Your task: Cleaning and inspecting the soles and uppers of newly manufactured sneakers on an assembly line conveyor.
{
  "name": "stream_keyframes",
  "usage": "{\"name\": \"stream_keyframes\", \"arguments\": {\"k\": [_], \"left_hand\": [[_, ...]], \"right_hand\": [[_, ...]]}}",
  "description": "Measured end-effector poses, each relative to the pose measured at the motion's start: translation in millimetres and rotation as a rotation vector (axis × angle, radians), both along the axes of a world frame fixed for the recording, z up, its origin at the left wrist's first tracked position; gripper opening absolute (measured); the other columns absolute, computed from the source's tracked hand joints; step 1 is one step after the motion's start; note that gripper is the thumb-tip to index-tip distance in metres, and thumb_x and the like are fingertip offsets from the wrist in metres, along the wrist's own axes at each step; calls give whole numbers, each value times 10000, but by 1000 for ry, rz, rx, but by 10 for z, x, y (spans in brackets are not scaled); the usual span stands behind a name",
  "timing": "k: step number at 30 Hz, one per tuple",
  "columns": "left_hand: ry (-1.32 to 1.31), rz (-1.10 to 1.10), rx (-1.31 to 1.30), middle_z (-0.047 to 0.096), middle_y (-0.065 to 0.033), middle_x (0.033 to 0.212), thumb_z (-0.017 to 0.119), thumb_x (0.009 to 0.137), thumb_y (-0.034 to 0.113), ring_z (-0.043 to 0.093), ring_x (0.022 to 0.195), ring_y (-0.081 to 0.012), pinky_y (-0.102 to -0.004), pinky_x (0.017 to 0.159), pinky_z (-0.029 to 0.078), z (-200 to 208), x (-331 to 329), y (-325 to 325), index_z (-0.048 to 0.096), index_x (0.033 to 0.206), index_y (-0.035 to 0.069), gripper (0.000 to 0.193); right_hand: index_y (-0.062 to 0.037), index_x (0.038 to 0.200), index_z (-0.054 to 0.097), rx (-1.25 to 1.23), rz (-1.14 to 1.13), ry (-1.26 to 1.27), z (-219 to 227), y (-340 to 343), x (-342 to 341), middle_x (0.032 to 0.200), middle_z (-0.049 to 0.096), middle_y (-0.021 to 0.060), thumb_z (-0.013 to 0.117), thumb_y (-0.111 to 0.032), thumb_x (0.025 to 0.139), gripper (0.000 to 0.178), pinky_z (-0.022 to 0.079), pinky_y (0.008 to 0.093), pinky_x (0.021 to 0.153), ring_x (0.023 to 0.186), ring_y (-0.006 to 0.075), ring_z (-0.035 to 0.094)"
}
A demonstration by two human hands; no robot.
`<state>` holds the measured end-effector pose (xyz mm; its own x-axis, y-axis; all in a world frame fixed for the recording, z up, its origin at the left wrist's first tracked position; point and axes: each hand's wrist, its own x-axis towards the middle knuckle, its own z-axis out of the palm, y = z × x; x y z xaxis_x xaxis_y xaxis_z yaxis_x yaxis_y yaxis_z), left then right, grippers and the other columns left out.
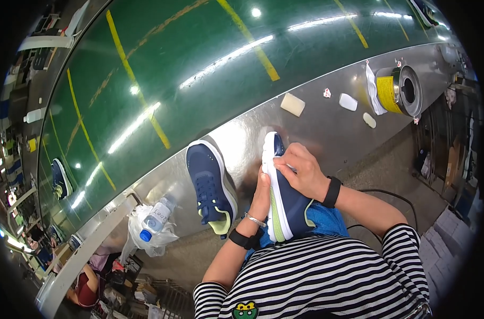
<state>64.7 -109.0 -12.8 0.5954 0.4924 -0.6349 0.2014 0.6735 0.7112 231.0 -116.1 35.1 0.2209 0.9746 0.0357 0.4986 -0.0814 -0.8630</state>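
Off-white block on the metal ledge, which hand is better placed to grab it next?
Probably your right hand: although both hands touch the held shoe, it's nearer the block; your left hand lies farther back.

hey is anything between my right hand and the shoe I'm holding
Nothing visible: your right hand touches the held shoe near its toe, where sole meets upper. The other shoe lies left of both hands, not between.
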Motion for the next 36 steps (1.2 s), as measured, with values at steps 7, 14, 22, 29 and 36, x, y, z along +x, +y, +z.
{"name": "stream_keyframes", "arguments": {"k": [7,14,22,29,36], "left_hand": [[13,-6,-72,385,-146,1279,209,942,500,366,1188,-223,-313,1009,265,-84,-20,-17,270,1331,-1,637],[48,-18,-38,402,-139,1282,285,935,490,380,1179,-212,-304,997,284,-18,10,63,273,1337,-1,635],[38,35,-65,381,-160,1322,473,893,439,365,1208,-212,-291,1003,275,38,-27,229,205,1389,18,703],[30,29,144,406,-160,1296,460,903,422,391,1185,-213,-282,985,295,16,-4,377,206,1387,19,678],[-156,256,-325,465,-145,1242,379,913,492,455,1120,-183,-287,973,348,386,39,368,305,1316,-38,670]], "right_hand": [[-69,781,623,-52,204,-102,198,-299,-83,716,465,48,638,-71,725,58,322,339,650,694,219,451],[-123,776,653,-196,447,44,573,-463,29,735,510,3,654,-117,730,47,317,315,705,747,187,475],[-28,902,603,-134,-462,220,184,-315,1048,790,601,16,577,-86,834,93,419,212,637,739,70,552],[-68,1083,565,-213,-349,-590,-272,-380,1485,1039,548,105,624,-43,735,354,404,345,835,991,249,499],[-66,1334,350,-491,224,771,112,-624,699,1290,434,73,739,-113,664,776,345,333,969,1179,161,415]]}}
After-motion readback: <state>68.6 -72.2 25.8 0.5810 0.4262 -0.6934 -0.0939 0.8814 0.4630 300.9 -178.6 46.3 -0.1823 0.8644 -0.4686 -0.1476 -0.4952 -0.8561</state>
